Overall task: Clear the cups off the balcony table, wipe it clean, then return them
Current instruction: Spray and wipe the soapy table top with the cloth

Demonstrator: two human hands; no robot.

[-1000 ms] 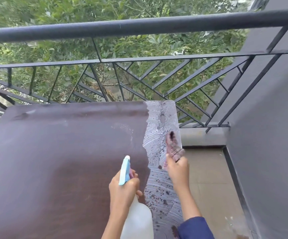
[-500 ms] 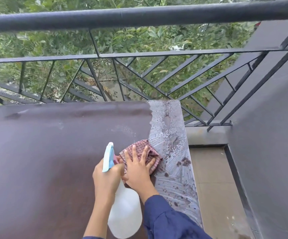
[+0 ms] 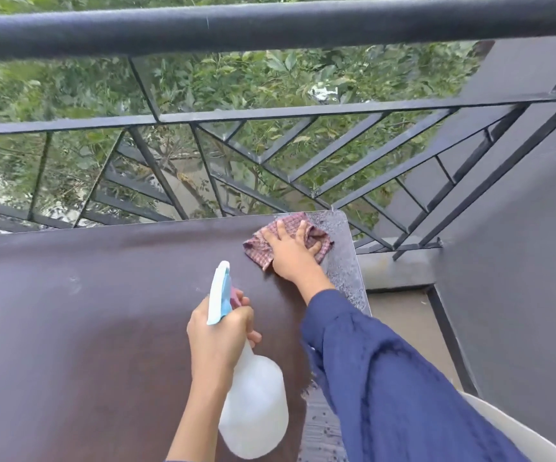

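A dark brown balcony table [image 3: 86, 328] fills the lower left of the head view. Its right strip [image 3: 343, 261] is wet and foamy. My right hand [image 3: 291, 253] presses flat, fingers spread, on a red checked cloth [image 3: 260, 248] near the table's far right corner. My left hand [image 3: 220, 338] grips the neck of a white spray bottle [image 3: 253, 401] with a light blue nozzle [image 3: 220, 291], held above the table's middle. No cups are in view.
A black metal railing [image 3: 270, 25] runs along the far side of the table, with trees behind it. A grey wall [image 3: 520, 261] rises on the right. Tiled floor [image 3: 406, 321] lies beside the table. A white curved edge [image 3: 516, 428] shows at the bottom right.
My right hand has moved the cloth from the table's right middle up to the far right corner. The left hand with the bottle has stayed near the middle.
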